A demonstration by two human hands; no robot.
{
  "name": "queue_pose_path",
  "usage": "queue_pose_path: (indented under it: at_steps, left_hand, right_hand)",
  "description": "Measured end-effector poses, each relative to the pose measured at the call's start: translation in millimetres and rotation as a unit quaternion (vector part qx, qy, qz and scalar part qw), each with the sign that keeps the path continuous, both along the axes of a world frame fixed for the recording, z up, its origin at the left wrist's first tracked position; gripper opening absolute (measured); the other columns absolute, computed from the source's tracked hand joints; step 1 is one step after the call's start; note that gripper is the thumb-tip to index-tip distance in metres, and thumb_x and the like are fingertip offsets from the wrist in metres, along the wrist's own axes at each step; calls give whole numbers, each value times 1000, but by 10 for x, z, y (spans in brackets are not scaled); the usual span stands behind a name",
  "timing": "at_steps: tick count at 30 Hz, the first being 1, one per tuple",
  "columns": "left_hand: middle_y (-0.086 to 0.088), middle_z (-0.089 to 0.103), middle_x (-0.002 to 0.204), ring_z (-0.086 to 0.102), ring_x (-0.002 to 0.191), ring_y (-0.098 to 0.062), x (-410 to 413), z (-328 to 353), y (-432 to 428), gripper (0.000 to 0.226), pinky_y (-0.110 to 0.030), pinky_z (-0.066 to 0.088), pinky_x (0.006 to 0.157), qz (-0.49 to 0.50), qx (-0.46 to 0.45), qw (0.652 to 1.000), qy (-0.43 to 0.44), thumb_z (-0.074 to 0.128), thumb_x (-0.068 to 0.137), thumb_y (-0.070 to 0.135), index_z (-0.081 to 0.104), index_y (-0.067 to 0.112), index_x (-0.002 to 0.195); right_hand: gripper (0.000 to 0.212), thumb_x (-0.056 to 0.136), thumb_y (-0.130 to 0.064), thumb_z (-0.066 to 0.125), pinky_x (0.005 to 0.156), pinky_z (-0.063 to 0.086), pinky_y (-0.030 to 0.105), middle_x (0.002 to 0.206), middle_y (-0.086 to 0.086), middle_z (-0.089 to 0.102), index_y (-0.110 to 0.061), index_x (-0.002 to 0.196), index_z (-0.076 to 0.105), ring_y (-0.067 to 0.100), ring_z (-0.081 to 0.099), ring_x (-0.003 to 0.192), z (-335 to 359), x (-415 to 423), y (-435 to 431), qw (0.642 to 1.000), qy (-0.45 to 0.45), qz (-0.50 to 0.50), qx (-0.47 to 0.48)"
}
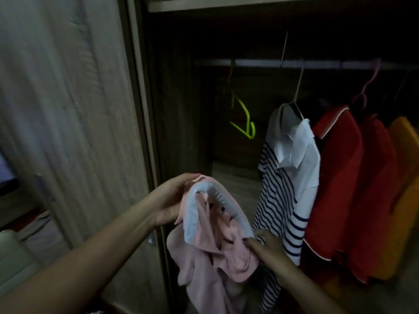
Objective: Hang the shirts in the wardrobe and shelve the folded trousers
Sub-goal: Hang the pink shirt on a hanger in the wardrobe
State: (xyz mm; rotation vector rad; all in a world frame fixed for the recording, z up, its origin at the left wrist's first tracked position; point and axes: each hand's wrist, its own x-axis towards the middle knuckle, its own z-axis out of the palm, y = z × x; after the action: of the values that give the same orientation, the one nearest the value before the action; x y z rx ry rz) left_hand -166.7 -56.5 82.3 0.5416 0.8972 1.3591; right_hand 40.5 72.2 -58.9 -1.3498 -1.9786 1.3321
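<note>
Your left hand [172, 198] pinches the white collar of a pink shirt [215, 243] at the lower centre of the frame, fingers curled shut over the fabric's edge, forearm reaching in from the lower left. Your right hand [269, 252] comes up from the lower right and grips the collar's opposite side, thumb pressed on the cloth. Together they spread the neck opening, so you look to be readying this shirt for a hanger; no hanger shows inside it.

Next you probably need the empty green hanger [243, 123], which dangles from the rail [260, 63] at centre, left of the striped shirt [281, 196] and 2 red shirts [340, 177]. That means freeing 1 hand while the other supports the shirt. No folded trousers are in view.
</note>
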Motion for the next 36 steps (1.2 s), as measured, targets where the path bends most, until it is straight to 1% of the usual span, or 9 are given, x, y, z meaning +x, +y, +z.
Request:
queue_pose_path:
  at_steps: [4,9,12,13,17,24,29,34,36]
  left_hand:
    - [-18,64,91,68,75,-22,-16,101,-75,25,-31,60,70,-22,-23,999,22,56,86,14,60,-2,105]
    - [-15,61,103,64,78,-19,-265,148,-160,48,-28,58,65,52,27,993,104,64,79,8,56,18,126]
    - [-9,65,113,65,95,-19,-541,163,-295,36,-33,56,81,-4,55,959,279,64,87,14,61,19,122]
    - [-3,66,116,65,101,-15,-640,153,-335,33,-31,56,86,-16,62,911,408,68,85,18,64,19,118]
    - [9,64,95,61,85,-9,-841,81,-363,47,-30,51,77,12,101,564,820,56,72,59,67,22,99]
    - [-14,54,108,53,89,-28,-905,89,-295,12,-35,47,69,173,199,296,918,57,88,22,54,12,93]
    - [-9,53,114,55,89,-16,-745,269,-329,32,-36,55,73,124,218,342,906,26,94,44,38,22,113]
    - [-12,51,114,59,86,-25,-686,409,-126,50,-32,53,56,159,175,293,926,58,83,19,45,12,130]
    - [-10,44,119,58,81,-22,-653,500,-36,50,-27,45,57,203,155,334,907,53,88,19,37,9,135]
  right_hand:
    - [51,77,-41,72,79,40,16,112,-6,46,-23,118,48,10,49,104,86,-261,-85,992,-12,44,119]
    - [8,86,-15,65,54,40,5,75,-15,66,-23,89,64,2,63,72,232,-545,-295,980,117,84,139]
    - [20,80,-8,70,51,38,6,68,-10,62,-24,75,60,-7,58,63,503,-550,-180,969,109,92,202]
    - [21,78,-9,72,53,39,8,72,-9,63,-25,76,59,-3,59,65,619,-545,-125,963,91,102,232]
    - [24,70,-3,72,57,41,10,74,-3,64,-23,77,62,8,58,68,1144,-578,41,927,46,134,348]
    - [25,67,1,62,63,51,22,76,-4,71,-17,81,73,6,65,73,1949,-625,89,867,29,196,457]
    - [19,70,-4,63,72,56,34,79,-2,73,-18,76,74,9,67,77,2354,-545,229,860,26,159,484]
    - [20,67,-12,61,80,54,36,89,0,72,-30,73,69,13,66,86,2583,-642,337,881,23,186,434]
    - [17,75,-11,63,91,50,35,102,0,67,-24,82,72,16,63,99,2665,-734,397,900,61,201,382]
